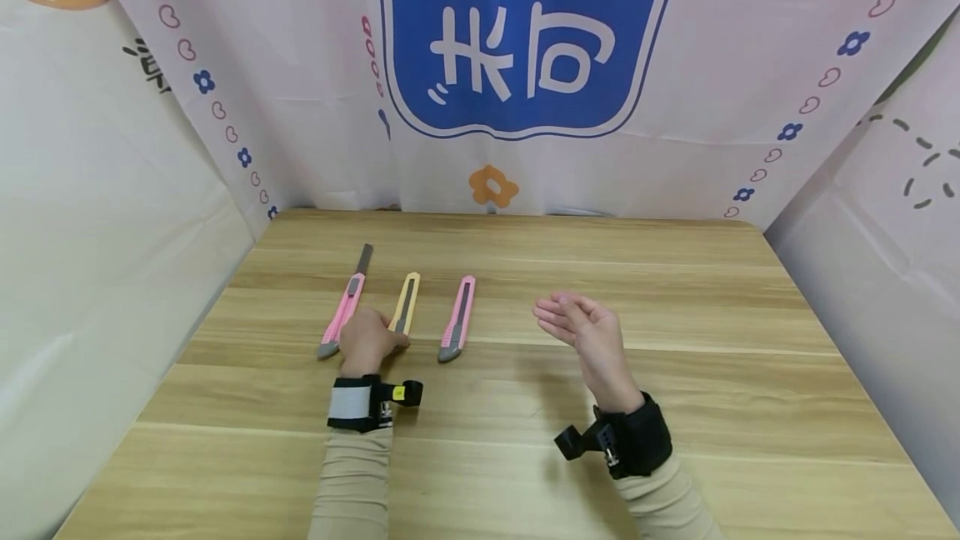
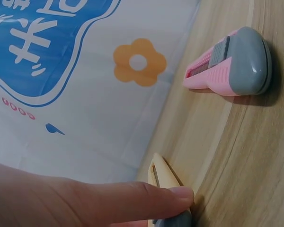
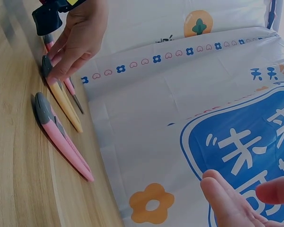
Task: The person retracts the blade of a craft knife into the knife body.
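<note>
At the left of the table, my left hand (image 1: 367,342) pinches the lower end of a yellow utility knife (image 1: 406,303), thumb on one side. In the right wrist view that yellow knife (image 3: 68,106) still lies along the tabletop, its grey end between thumb and fingers. Just left of the hand lies a pink utility knife (image 1: 341,315) with its blade slid out. Another pink utility knife (image 1: 458,315), blade in, rests to the right; its grey end (image 2: 248,61) faces the left wrist camera. My right hand (image 1: 588,338) hovers over the table, fingers extended, holding nothing.
The wood-grain table (image 1: 510,457) extends to both sides of my arms. A printed white curtain (image 1: 322,148) hangs along its back edge, and white sheets (image 1: 112,232) flank it. Black straps with small cameras (image 1: 408,392) are on both wrists.
</note>
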